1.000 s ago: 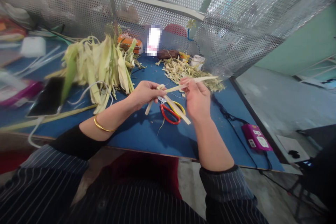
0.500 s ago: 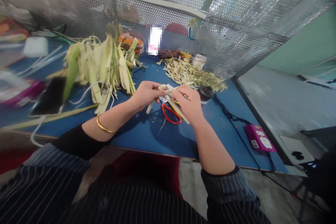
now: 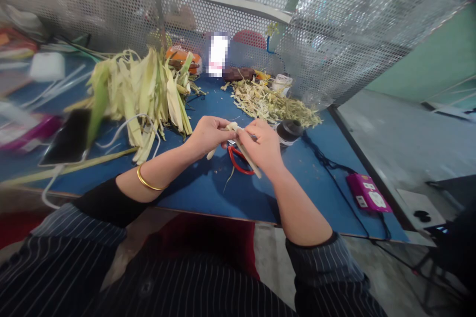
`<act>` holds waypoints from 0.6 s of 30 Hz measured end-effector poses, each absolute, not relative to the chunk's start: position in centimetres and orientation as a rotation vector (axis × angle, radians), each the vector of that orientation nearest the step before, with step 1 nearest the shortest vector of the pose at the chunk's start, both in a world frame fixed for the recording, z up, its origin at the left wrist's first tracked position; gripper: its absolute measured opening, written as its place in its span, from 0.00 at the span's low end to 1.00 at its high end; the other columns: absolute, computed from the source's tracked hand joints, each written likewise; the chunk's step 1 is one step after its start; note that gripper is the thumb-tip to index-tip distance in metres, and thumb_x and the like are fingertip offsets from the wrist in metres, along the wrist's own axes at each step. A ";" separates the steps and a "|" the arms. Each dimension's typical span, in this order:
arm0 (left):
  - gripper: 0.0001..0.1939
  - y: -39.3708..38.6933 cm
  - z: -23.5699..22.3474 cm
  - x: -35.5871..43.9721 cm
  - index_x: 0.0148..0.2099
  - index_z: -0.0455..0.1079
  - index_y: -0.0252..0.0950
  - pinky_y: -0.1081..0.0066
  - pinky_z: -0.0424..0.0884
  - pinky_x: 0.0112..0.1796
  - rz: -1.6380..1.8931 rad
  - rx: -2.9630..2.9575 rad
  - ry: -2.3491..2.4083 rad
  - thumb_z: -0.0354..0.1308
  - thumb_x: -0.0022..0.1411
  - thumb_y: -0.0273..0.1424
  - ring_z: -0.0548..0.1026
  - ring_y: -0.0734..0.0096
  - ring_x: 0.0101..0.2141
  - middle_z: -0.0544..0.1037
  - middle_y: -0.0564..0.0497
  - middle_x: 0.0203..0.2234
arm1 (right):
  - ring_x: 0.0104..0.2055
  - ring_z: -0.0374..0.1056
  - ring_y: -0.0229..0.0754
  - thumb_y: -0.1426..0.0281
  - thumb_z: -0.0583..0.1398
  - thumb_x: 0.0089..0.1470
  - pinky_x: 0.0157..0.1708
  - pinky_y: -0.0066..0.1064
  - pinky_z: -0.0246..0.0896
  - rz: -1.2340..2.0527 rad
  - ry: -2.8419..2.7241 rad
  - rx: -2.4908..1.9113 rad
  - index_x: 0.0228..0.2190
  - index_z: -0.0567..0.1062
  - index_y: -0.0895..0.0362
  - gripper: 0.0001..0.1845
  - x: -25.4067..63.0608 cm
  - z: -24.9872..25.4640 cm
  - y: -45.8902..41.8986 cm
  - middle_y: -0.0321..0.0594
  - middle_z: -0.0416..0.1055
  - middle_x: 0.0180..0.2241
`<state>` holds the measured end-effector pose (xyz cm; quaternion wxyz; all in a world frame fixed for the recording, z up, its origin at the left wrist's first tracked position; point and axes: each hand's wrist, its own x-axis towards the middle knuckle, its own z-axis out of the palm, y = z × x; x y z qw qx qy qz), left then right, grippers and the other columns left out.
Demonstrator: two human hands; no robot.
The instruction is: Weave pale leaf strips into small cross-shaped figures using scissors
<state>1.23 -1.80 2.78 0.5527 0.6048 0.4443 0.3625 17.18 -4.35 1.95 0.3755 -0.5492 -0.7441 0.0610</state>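
Between my two hands is a pale folded strip of corn husk (image 3: 248, 157), with one end slanting down under my right hand and another tip showing below my left. My left hand (image 3: 210, 134) pinches it between thumb and fingers. From the other side, my right hand (image 3: 262, 144) closes on the same strip, its thumb close to the left fingertips. Red-handled scissors (image 3: 238, 164) lie on the blue table just beneath, their blades mostly hidden by the hands and strip.
A heap of corn husks (image 3: 139, 89) lies at left, near a phone (image 3: 67, 136) with a white cable. Shredded trimmings (image 3: 275, 101) spread at the back right, by a dark-lidded jar (image 3: 290, 131). A purple power strip (image 3: 368, 193) and black cords occupy the right edge. A perforated screen (image 3: 230, 5) stands behind.
My right hand has shifted slightly left, closer to my left hand. The white end that stuck up between the fingers is now pressed down at the fold.
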 end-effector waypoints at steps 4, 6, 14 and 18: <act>0.04 -1.7 2.0 1.4 0.29 0.74 0.31 0.78 0.57 0.20 0.878 1.493 0.993 0.61 0.49 0.27 0.62 0.82 0.16 0.68 0.57 0.13 | 0.30 0.59 0.40 0.62 0.52 0.60 0.34 0.35 0.50 -0.028 -1.996 -1.436 0.18 0.65 0.56 0.21 16.9 2.0 -4.5 0.38 0.63 0.25; 0.05 -1.8 1.6 1.5 0.29 0.74 0.31 0.78 0.57 0.20 0.875 1.534 0.969 0.60 0.49 0.28 0.63 0.81 0.16 0.68 0.57 0.14 | 0.33 0.60 0.42 0.62 0.49 0.62 0.37 0.37 0.50 -0.148 -2.038 -1.459 0.20 0.65 0.56 0.21 16.9 2.0 -4.6 0.40 0.64 0.27; 0.11 -2.4 1.5 1.7 0.19 0.65 0.32 0.78 0.55 0.21 0.931 1.869 1.019 0.54 0.52 0.29 0.61 0.81 0.18 0.65 0.58 0.13 | 0.34 0.60 0.43 0.61 0.46 0.63 0.41 0.39 0.48 -0.217 -1.993 -1.529 0.24 0.64 0.55 0.19 16.4 1.6 -4.9 0.40 0.65 0.27; 0.08 -2.5 1.9 1.6 0.26 0.71 0.31 0.78 0.57 0.22 0.834 1.903 0.997 0.53 0.52 0.29 0.63 0.80 0.18 0.66 0.58 0.12 | 0.31 0.61 0.40 0.59 0.53 0.59 0.41 0.36 0.52 0.079 -1.876 -1.464 0.28 0.68 0.56 0.15 16.6 2.0 -4.7 0.36 0.66 0.26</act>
